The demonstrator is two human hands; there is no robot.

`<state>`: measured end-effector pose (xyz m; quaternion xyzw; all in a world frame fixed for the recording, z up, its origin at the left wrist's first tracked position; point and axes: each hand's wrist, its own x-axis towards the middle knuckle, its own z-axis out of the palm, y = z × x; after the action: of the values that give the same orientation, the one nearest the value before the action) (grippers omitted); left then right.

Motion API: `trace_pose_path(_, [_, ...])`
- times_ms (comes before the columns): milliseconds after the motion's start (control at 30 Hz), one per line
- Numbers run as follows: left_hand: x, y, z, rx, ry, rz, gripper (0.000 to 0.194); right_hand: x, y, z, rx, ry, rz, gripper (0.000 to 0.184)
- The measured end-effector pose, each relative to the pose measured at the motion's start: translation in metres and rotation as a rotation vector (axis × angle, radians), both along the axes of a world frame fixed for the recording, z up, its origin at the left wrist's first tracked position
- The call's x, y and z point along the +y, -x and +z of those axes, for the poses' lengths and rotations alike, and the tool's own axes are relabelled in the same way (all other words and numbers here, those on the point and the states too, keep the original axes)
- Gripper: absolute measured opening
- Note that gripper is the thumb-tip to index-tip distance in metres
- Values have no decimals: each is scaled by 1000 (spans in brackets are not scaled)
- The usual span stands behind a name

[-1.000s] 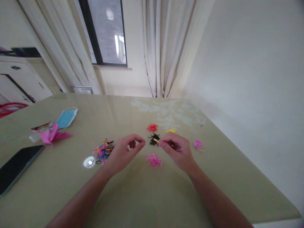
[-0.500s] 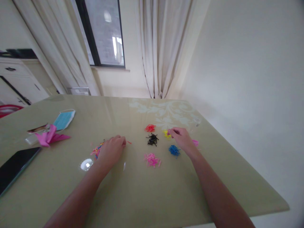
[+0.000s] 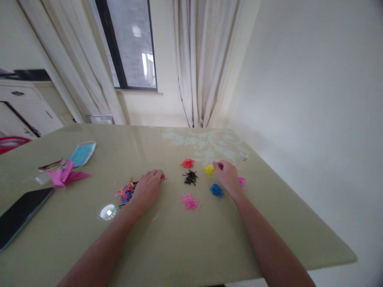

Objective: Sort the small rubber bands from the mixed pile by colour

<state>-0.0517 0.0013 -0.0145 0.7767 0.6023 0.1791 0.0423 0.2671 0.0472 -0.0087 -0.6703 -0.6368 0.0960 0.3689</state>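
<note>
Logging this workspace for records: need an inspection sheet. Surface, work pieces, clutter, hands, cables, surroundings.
Surface: glossy table, pale leaf pattern toward the far right.
Work pieces: mixed-colour pile at left; red pile, black pile, yellow pile, blue pile and pink pile apart; second pink bunch, partly hidden, further right.
Clutter: phone, folded pink item, face mask, domed shiny object, all left.
Hands: left hand partly hiding the mixed-colour pile, fingertips at a reddish strand; right hand beside the yellow pile; grip unclear for both.
Cables: nothing seen.
Surroundings: window, curtains, cabinet, wall.
</note>
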Motion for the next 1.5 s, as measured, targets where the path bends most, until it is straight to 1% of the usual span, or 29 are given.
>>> trace_pose_path(67, [-3, -7, 3, -225, -67, -77, 18, -8, 8, 6, 51, -49, 44, 32])
trace_pose_path(100, [-5, -11, 5, -323, -111, -121, 17, -14, 14, 9, 101, -72, 104, 31])
trace_pose_path(167, [-12, -21, 10, -451, -196, -205, 16, -27, 29, 14, 249, -79, 292, 31])
trace_pose_path(233, [-20, -29, 13, -499, -240, -278, 14, -40, 45, 18, 359, -20, 473, 30])
trace_pose_path(300, [-27, -35, 15, -513, -261, -337, 12, -51, 58, 20, 415, 39, 622, 30])
trace_pose_path(333, [-29, -37, 15, -518, -267, -355, 11, -55, 63, 21, 418, 53, 664, 31])
trace_pose_path(400, [-32, -39, 15, -533, -275, -366, 10, -60, 68, 21, 403, 60, 703, 28])
trace_pose_path(533, [-34, -40, 17, -558, -246, -346, 11, -63, 69, 23, 382, 32, 675, 15])
trace_pose_path(633, [-36, -41, 20, -553, -209, -325, 14, -64, 67, 27, 393, 15, 649, 15])
trace_pose_path(767, [-37, -41, 23, -544, -195, -310, 15, -66, 65, 31, 391, 3, 664, 16])
trace_pose_path(900, [-36, -41, 23, -546, -217, -292, 13, -66, 63, 30, 401, 0, 681, 15])
trace_pose_path(1033, [-37, -42, 24, -546, -218, -303, 13, -65, 63, 29, 386, -12, 673, 14])
trace_pose_path(1133, [-37, -42, 25, -536, -209, -317, 16, -64, 62, 30, 370, -18, 666, 14])
trace_pose_path(1200, [-34, -38, 26, -508, -205, -300, 19, -63, 61, 30, 353, -34, 649, 14])
trace_pose_path(1233, [-31, -34, 27, -478, -203, -267, 20, -63, 60, 30, 340, -44, 636, 14])
trace_pose_path(1300, [-23, -22, 28, -370, -191, -149, 22, -61, 58, 29, 312, -70, 604, 14])
trace_pose_path(1367, [-15, -6, 29, -171, -151, 19, 25, -58, 56, 28, 288, -102, 564, 14])
trace_pose_path(1433, [-10, 10, 29, 67, -67, 167, 28, -52, 53, 27, 269, -138, 508, 16])
trace_pose_path(1500, [-8, 23, 29, 246, 24, 275, 30, -41, 52, 27, 226, -164, 441, 18])
